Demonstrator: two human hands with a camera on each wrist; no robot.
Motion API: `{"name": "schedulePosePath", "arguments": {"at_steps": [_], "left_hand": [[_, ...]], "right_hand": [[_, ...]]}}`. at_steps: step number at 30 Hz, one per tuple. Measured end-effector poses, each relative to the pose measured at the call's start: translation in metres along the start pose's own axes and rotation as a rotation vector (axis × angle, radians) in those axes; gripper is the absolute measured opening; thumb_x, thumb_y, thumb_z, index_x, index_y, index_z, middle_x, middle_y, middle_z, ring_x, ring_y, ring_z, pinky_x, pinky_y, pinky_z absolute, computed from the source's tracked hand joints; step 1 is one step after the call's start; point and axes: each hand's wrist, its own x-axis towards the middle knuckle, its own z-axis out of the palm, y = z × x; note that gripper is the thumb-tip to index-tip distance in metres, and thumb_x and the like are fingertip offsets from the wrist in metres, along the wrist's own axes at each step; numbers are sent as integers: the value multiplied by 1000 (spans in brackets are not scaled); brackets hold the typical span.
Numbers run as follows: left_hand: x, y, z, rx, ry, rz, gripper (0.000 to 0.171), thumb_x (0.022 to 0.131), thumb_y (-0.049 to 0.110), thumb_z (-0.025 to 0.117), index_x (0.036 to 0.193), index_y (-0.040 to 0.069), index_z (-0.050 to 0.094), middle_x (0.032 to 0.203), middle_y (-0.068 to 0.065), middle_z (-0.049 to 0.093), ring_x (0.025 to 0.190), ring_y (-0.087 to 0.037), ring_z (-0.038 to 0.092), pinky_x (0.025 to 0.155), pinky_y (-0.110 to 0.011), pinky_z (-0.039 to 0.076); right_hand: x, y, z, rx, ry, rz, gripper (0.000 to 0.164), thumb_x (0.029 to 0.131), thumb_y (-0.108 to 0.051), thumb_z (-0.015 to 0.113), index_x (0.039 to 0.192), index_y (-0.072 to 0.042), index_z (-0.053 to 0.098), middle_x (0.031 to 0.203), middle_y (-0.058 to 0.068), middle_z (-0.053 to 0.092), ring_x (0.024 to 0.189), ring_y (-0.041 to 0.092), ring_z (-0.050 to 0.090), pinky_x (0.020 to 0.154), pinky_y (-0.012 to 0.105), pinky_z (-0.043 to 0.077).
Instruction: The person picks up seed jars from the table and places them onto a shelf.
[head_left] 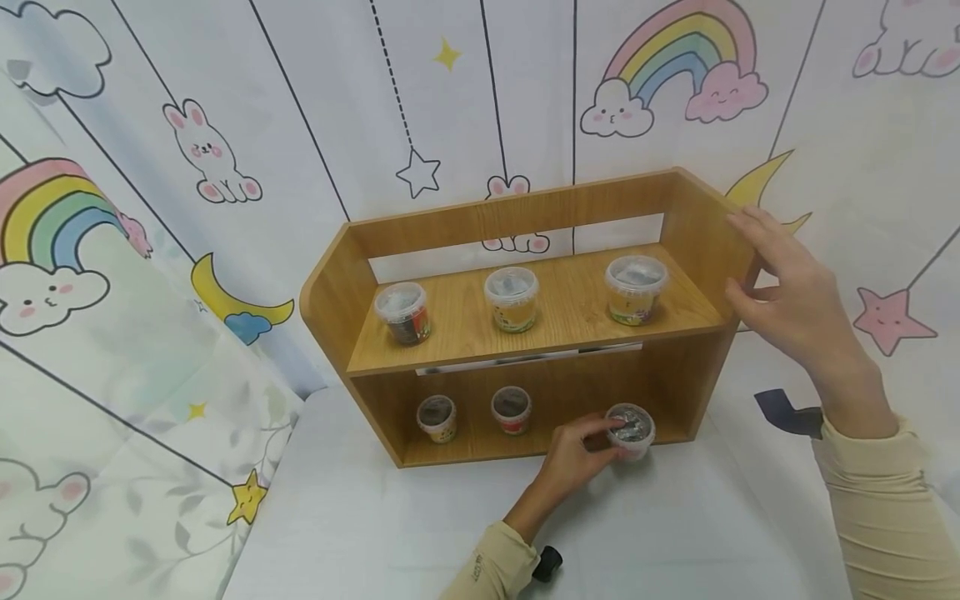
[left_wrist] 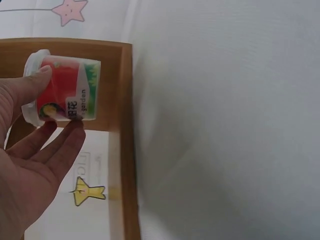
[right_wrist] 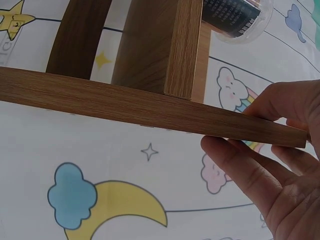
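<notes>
My left hand (head_left: 572, 458) pinches a small plastic cup (head_left: 636, 427) with a clear lid, thumb on one side and fingers on the other. In the left wrist view the red, white and green label of this cup (left_wrist: 65, 92) shows. It is at the front right of the lower level of a two-level wooden shelf (head_left: 566, 279). My right hand (head_left: 802, 292) grips the shelf's right side panel; in the right wrist view, thumb and fingers lie on both faces of the panel (right_wrist: 150, 112).
On the upper level stand a dark-and-red labelled cup (head_left: 407, 315) and two yellow ones (head_left: 513, 302), (head_left: 634, 292). Below are a yellow cup (head_left: 437, 419) and a red-labelled cup (head_left: 512, 411). A white cloth (head_left: 337, 517) covers the table; a patterned curtain (head_left: 300, 100) hangs behind.
</notes>
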Motion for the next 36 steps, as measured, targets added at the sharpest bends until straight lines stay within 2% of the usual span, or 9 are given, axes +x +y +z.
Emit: {"name": "schedulePosePath", "arguments": {"at_steps": [4, 10, 17, 23, 29, 33, 36], "left_hand": [[-1, -4, 3, 20, 34, -2, 40, 76, 1, 84, 114, 7, 73, 116, -5, 69, 105, -5, 63, 79, -35, 58], [-1, -12, 7, 76, 71, 38, 40, 74, 0, 85, 112, 6, 73, 109, -7, 70, 99, -4, 63, 75, -31, 59], [-2, -18, 12, 129, 61, 94, 40, 74, 1, 86, 112, 6, 73, 104, -5, 71, 93, -3, 63, 72, -29, 59], [-2, -10, 9, 242, 28, 122, 39, 77, 7, 85, 114, 8, 73, 104, -4, 70, 93, -5, 63, 74, -19, 55], [-7, -1, 8, 350, 22, 76, 39, 80, 17, 84, 117, 13, 73, 110, -5, 68, 102, -10, 61, 85, -10, 44], [-9, 2, 10, 361, 22, 45, 42, 81, 20, 84, 120, 13, 71, 98, -2, 68, 85, -11, 61, 72, -5, 40], [-10, 3, 13, 302, 2, 13, 45, 83, 16, 82, 125, 11, 67, 87, -2, 69, 74, -7, 59, 63, -4, 40]], "right_hand": [[0, 0, 0, 3, 0, 1, 86, 74, 19, 71, 149, -14, 45, 156, 4, 37, 138, 24, 40, 75, -3, 32], [0, -1, 1, 3, -2, 3, 87, 74, 19, 71, 149, -14, 44, 155, 4, 37, 137, 27, 42, 75, -3, 32], [0, 0, 1, 7, 0, -2, 88, 73, 20, 71, 149, -15, 44, 155, 5, 37, 136, 28, 43, 75, -3, 32], [0, 2, 1, 8, 1, -1, 88, 73, 20, 71, 150, -15, 44, 156, 4, 37, 138, 25, 40, 75, -3, 32], [-1, 1, 0, 6, -3, 7, 86, 74, 18, 71, 150, -15, 44, 156, 1, 35, 139, 24, 39, 75, -3, 32], [-1, 0, 0, 9, 0, 5, 86, 74, 19, 70, 149, -14, 44, 156, 2, 36, 138, 24, 40, 75, -3, 32], [-1, 0, 0, 12, 2, 5, 86, 74, 19, 70, 149, -14, 45, 156, 2, 36, 138, 24, 39, 75, -3, 33]]}}
